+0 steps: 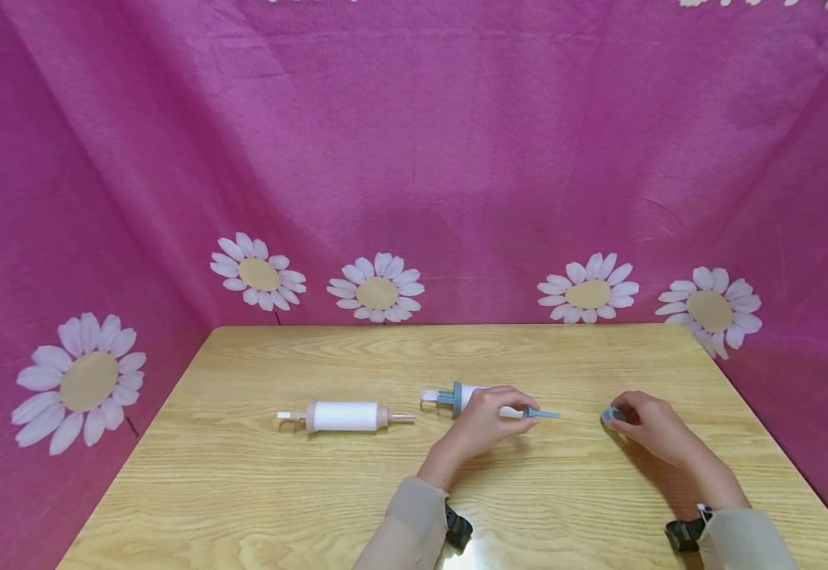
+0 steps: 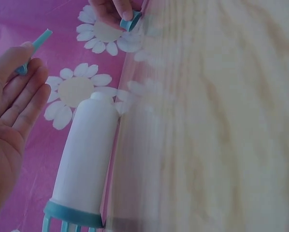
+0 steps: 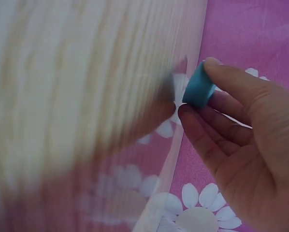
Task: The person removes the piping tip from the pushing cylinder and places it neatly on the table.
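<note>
Between thumb and fingers, my left hand [image 1: 487, 419] pinches a slim teal tapered nozzle [image 2: 40, 41], its narrow tip pointing away to the right. Lying behind that hand is a white syringe-like tube [image 2: 86, 154] with a teal collar and plunger handle; the hand hides part of it in the head view. Its narrow white neck shows bare in the left wrist view. Further right, my right hand [image 1: 652, 427] holds a short teal ring cap [image 3: 198, 88] by its edge, close over the table.
A second syringe-like tube [image 1: 346, 416], white with beige-pink ends and its nozzle on, lies to the left on the wooden table [image 1: 243, 491]. Pink cloth [image 1: 414, 158] with daisies hangs behind and at both sides of the table.
</note>
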Available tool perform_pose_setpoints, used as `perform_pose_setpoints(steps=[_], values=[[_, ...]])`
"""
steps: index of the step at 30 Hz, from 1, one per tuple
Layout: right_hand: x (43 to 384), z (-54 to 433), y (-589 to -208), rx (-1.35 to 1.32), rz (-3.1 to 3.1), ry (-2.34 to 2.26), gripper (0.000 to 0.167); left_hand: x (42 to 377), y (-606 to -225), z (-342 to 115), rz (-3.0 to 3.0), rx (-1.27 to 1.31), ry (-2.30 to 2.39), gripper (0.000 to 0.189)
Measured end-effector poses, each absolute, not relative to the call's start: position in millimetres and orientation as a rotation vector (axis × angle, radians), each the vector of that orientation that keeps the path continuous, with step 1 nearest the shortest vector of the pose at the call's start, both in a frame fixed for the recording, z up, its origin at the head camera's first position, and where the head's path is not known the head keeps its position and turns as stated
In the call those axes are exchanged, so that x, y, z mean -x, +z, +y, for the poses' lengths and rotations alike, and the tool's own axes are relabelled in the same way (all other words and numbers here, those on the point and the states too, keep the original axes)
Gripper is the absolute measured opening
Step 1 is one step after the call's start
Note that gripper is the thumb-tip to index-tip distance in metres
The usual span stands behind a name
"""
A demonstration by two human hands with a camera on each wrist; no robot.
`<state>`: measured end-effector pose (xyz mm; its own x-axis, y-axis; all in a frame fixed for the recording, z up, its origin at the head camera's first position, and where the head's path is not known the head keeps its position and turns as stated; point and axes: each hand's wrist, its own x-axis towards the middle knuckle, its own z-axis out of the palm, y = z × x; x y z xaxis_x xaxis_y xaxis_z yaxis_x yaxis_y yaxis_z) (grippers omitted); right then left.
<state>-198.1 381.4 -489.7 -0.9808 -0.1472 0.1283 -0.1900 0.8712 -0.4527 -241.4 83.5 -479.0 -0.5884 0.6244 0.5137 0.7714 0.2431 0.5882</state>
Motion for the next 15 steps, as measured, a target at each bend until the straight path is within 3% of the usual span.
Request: perform_pose_setpoints(steps=[15], values=[[199, 380, -490, -0.326, -2.987, 0.638, 0.023, 244, -476, 112, -2.444, 1.345, -1.004, 0.014]])
